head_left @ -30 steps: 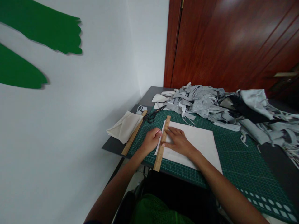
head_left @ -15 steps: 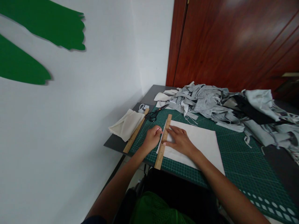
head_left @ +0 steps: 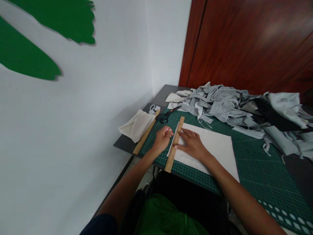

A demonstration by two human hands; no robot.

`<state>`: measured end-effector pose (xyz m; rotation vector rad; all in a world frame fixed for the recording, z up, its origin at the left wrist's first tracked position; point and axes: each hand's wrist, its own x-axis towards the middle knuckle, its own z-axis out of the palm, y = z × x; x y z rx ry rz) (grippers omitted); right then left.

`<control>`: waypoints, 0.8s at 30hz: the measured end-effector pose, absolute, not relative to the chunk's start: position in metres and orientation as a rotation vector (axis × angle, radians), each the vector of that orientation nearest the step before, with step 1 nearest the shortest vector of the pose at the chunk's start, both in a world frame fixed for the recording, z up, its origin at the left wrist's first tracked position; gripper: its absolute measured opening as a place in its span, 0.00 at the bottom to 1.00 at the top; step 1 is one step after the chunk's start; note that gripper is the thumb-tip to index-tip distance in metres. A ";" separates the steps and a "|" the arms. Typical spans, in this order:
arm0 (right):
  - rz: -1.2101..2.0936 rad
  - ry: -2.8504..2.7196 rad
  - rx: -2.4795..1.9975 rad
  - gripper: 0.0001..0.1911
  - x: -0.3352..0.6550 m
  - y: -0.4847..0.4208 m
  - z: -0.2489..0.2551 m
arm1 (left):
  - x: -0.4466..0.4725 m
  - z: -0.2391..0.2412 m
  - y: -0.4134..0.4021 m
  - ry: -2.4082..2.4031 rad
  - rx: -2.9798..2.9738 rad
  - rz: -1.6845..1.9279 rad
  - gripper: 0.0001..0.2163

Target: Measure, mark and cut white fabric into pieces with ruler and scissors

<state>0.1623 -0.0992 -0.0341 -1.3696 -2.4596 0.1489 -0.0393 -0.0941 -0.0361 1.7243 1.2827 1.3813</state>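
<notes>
A wooden ruler (head_left: 174,146) lies along the left edge of a white fabric sheet (head_left: 216,149) on the green cutting mat (head_left: 254,169). My right hand (head_left: 193,145) rests flat on the fabric, its fingertips pressing on the ruler. My left hand (head_left: 162,138) is curled just left of the ruler, fingers closed on a small pinkish object (head_left: 168,130) too small to identify, its tip close to the ruler's edge.
Black scissors (head_left: 166,115) lie at the mat's far left corner. A second wooden ruler (head_left: 146,134) and a folded cream cloth (head_left: 137,126) sit left of the mat. A heap of grey fabric scraps (head_left: 225,104) covers the table's back. A wall stands close on the left.
The view has shifted, so everything sits a little further right and higher. Both hands stay at the ruler; my left hand has crept slightly toward its far end.
</notes>
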 end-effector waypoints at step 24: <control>0.152 -2.456 -1.351 0.41 0.163 -0.101 -0.034 | -0.039 -0.037 -0.094 1.247 1.636 1.372 0.08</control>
